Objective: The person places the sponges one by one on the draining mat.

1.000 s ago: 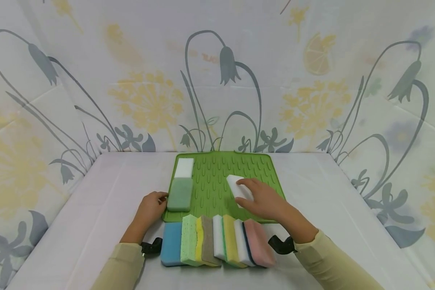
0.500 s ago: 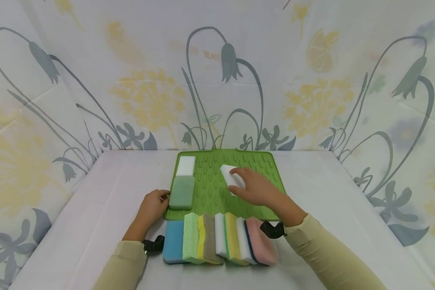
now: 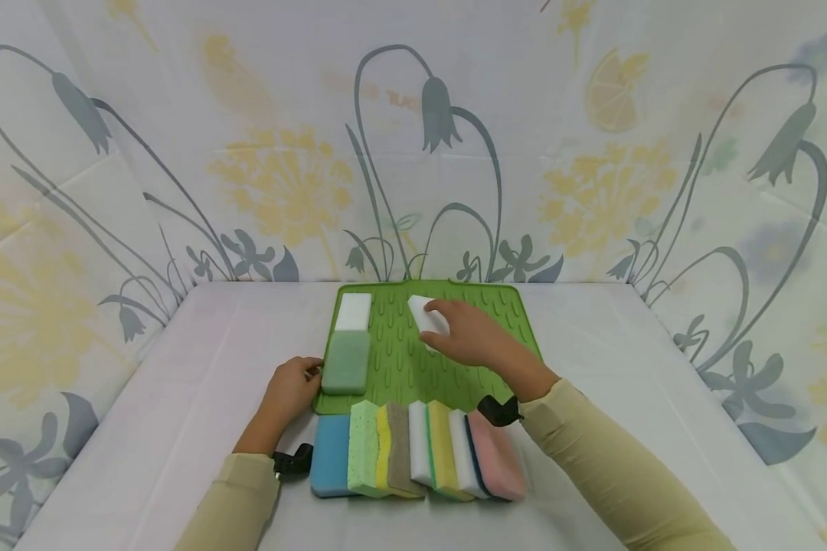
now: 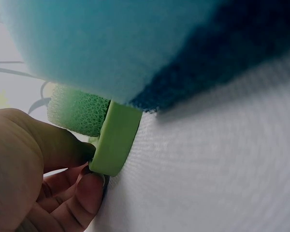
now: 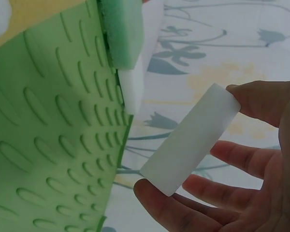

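All around the back and sides hangs a big pale backdrop [image 3: 593,207] with grey bellflowers and yellow blooms, easily the largest thing here. Next comes the white surface [image 3: 661,367], and on it a bright green mat [image 3: 396,367] patterned with raised ovals. Along the mat's near edge there's a row of sponges packed side by side: a blue sponge [image 3: 331,457] at the left end, a pink sponge [image 3: 499,463] at the right, mostly greens, yellows and whites between.

Now the hands. The person's left hand [image 3: 291,390] has its fingers curled in, thumb and fingertip pinching the mat's left edge. The right hand [image 3: 472,337] is partly spread, just wide enough to hold a white block [image 3: 434,321] by its ends between thumb and finger. That block sits tilted over the mat, well apart from the stuff on the left.

Smaller still, a green sponge [image 3: 347,363] lies along the mat's left side, a white slab [image 3: 354,311] touching its far end. Oh, and little black wrist cameras [image 3: 293,463], one per arm.
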Available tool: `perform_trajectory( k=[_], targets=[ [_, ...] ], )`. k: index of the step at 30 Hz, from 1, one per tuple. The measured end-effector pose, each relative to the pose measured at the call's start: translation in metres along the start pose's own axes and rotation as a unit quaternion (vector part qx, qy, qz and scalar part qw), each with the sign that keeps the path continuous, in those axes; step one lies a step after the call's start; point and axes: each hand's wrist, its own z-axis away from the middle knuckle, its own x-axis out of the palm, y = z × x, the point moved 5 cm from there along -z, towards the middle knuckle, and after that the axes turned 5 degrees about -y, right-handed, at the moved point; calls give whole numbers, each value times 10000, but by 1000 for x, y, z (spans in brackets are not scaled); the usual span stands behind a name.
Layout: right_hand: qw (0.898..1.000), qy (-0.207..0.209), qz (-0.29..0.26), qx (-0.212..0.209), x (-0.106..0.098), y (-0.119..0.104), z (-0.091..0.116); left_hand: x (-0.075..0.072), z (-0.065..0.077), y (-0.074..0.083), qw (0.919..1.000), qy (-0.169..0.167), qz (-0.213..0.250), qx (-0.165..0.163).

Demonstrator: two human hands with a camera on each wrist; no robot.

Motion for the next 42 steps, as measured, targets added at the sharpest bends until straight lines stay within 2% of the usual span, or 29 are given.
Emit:
perform_trajectory(
  k=[11, 18, 24, 31, 42],
  targets=[
    [10000, -46, -3, -12, 2, -10, -29, 1, 0, -1, 10000, 6, -21, -39],
    [9999, -16, -10, -156, 5, -12, -45, 1, -1, -1, 10000, 32, -58, 5],
    [9999, -110, -19, -110, 7, -11, -56, 0, -1, -2, 10000, 41, -44, -33],
    [9994, -194, -262, -140, 13, -8, -72, 2, -2, -2, 10000, 11, 10, -58],
    [9982, -188, -564, 100, 24, -4, -92, 1, -1, -2, 9999, 54, 71, -84]
  ],
)
